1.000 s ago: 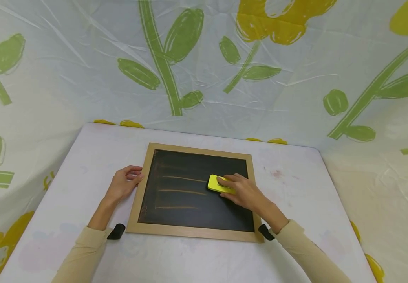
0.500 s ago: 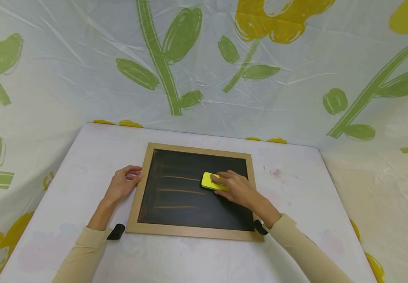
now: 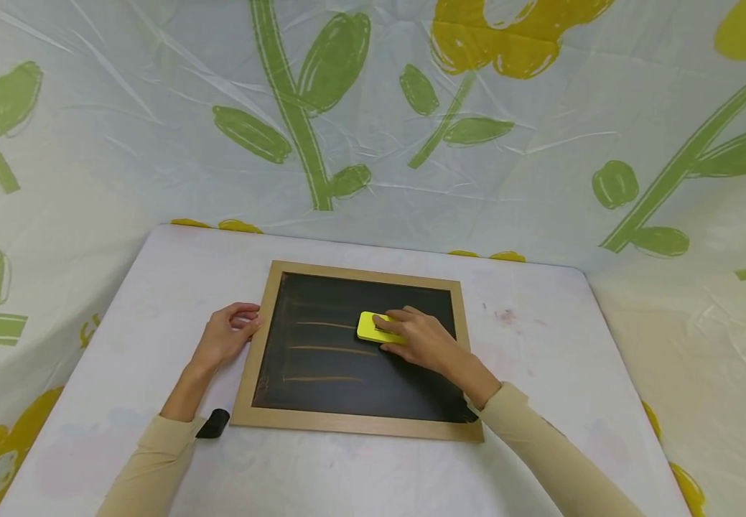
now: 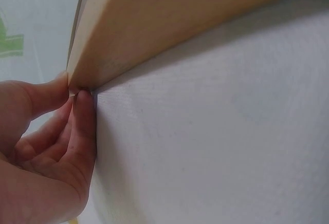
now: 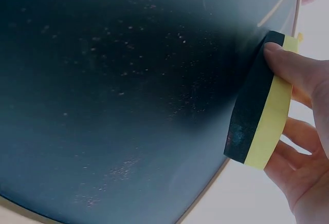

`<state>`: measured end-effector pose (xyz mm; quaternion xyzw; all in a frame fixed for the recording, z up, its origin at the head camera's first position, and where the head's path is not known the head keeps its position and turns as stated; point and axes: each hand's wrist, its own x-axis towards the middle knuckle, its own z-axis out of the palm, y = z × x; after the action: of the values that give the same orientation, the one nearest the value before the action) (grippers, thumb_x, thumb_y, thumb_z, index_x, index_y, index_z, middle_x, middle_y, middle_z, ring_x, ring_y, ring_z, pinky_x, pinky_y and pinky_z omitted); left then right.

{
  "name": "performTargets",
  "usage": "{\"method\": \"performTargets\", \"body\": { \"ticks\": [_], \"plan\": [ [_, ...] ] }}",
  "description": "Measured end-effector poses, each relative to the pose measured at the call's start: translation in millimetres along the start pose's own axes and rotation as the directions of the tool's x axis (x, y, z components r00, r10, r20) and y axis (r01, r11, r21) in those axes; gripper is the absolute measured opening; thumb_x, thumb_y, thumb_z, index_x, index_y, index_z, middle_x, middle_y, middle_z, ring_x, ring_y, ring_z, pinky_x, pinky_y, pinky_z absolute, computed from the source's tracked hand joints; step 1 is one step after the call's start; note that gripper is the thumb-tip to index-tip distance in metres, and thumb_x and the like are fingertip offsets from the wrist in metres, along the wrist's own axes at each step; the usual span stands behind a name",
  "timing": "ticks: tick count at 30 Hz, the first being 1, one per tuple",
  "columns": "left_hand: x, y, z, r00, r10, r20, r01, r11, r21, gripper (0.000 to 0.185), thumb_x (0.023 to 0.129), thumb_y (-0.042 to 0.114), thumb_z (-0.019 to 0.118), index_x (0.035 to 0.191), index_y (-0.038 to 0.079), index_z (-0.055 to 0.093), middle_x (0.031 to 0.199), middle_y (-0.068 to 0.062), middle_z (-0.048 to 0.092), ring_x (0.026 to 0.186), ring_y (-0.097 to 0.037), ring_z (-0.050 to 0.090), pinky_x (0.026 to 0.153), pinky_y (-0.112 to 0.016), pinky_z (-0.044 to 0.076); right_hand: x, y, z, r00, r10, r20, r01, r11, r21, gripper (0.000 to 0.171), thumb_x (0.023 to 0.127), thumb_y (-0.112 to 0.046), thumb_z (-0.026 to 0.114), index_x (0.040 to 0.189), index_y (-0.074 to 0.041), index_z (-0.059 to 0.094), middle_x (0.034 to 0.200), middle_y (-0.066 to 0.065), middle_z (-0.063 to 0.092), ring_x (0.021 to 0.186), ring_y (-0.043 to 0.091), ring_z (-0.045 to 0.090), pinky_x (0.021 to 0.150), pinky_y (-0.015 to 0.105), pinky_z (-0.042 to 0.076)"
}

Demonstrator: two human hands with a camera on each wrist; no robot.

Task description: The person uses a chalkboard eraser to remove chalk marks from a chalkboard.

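Observation:
A wood-framed chalkboard point(image 3: 263, 337) lies flat on the white table point(image 3: 541, 359), with faint orange chalk lines point(image 3: 330, 350) across its left half. My right hand point(image 3: 421, 337) grips a yellow eraser point(image 3: 373, 327) with a black felt base point(image 5: 249, 116) and holds it on the board near the middle. Thumb and fingers clasp its sides point(image 5: 293, 67). My left hand point(image 3: 227, 334) pinches the board's left frame edge point(image 4: 82, 75) between thumb and fingers point(image 4: 82, 116).
Plastic sheeting printed with green stems and yellow flowers point(image 3: 321, 108) walls the table on three sides. A small black object point(image 3: 212, 424) shows at my left wrist. A faint reddish stain point(image 3: 505, 316) marks the table right of the board.
My right hand has slid the eraser leftward and slightly up across the board, wiping the right ends of the chalk lines. The left hand has stayed on the frame.

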<state>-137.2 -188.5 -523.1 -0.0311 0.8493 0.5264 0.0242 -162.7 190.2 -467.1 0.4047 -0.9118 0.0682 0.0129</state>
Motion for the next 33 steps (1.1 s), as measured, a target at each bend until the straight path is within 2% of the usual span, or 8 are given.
{"method": "performTargets", "body": {
  "ticks": [21, 33],
  "plan": [
    [-0.5, 1.5, 0.6, 1.0, 0.006, 0.001, -0.006, 1.0, 0.001, 0.035, 0.1, 0.01, 0.068, 0.128, -0.01, 0.061, 0.114, -0.027, 0.066, 0.096, -0.035, 0.068, 0.067, -0.015, 0.053, 29, -13, 4, 0.997, -0.075, 0.015, 0.076, 0.996, -0.038, 0.053, 0.093, -0.033, 0.078, 0.14, -0.011, 0.065, 0.129, 0.016, 0.068, 0.104, 0.028, 0.064, 0.084, 0.037, 0.058],
    [-1.7, 3.7, -0.8, 1.0, -0.013, 0.004, 0.012, 1.0, 0.01, 0.036, 0.101, 0.012, 0.067, 0.129, -0.009, 0.06, 0.116, -0.027, 0.066, 0.099, -0.036, 0.067, 0.067, -0.014, 0.052, 50, -25, 6, 0.993, -0.117, 0.028, 0.118, 0.992, -0.045, 0.052, 0.094, -0.033, 0.077, 0.141, -0.013, 0.064, 0.129, 0.014, 0.069, 0.103, 0.026, 0.065, 0.084, 0.036, 0.058]
  ]
}}
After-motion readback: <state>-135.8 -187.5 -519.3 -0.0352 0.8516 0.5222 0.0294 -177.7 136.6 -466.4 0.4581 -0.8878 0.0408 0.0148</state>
